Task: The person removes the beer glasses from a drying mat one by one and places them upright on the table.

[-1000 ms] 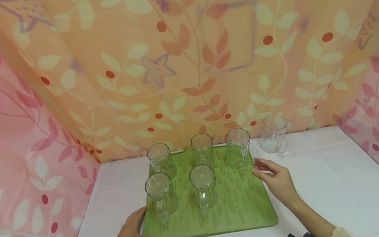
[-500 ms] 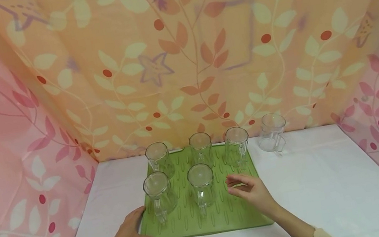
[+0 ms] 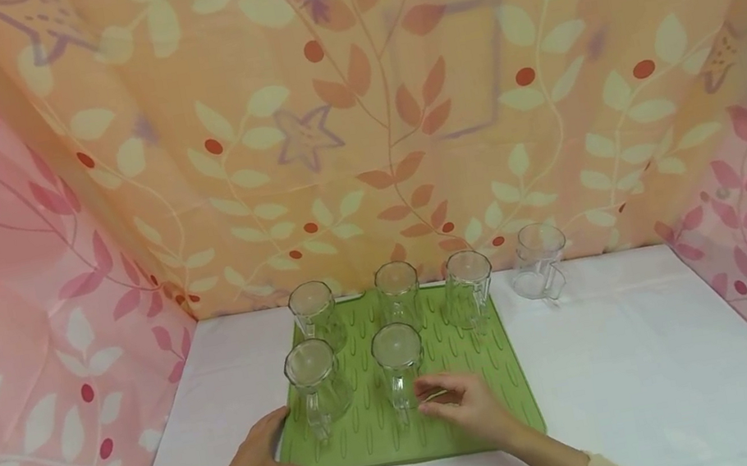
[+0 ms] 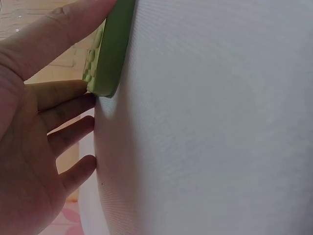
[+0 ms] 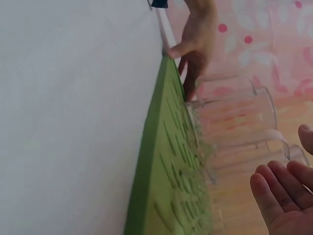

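A green ridged mat (image 3: pixel 467 425) lies on the white tabletop, bearing several clear glass mugs. My left hand (image 3: pixel 254 458) rests at its front left corner; in the left wrist view the fingers (image 4: pixel 73 137) are fairly straight, with thumb and fingertips against the mat's edge. Over the mat, my right hand (image 3: pixel 468 408) is just right of the front middle mug (image 3: pixel 400 362), fingertips close to its handle. In the right wrist view that hand's fingers (image 5: pixel 281 188) are loosely bent and hold nothing. A front left mug (image 3: pixel 315 376) also has its handle toward me.
Along the mat's back stand a left mug (image 3: pixel 316 318), a middle mug (image 3: pixel 399 295) and a right mug (image 3: pixel 469 287). One more glass mug (image 3: pixel 539 262) is off the mat, on the white cloth (image 3: pixel 664 348) at the back right. A patterned curtain (image 3: pixel 380 98) encloses the table.
My right hand has moved left and toward me, from beside the back right mug to beside the front middle mug's handle. The left hand stays at the mat corner.
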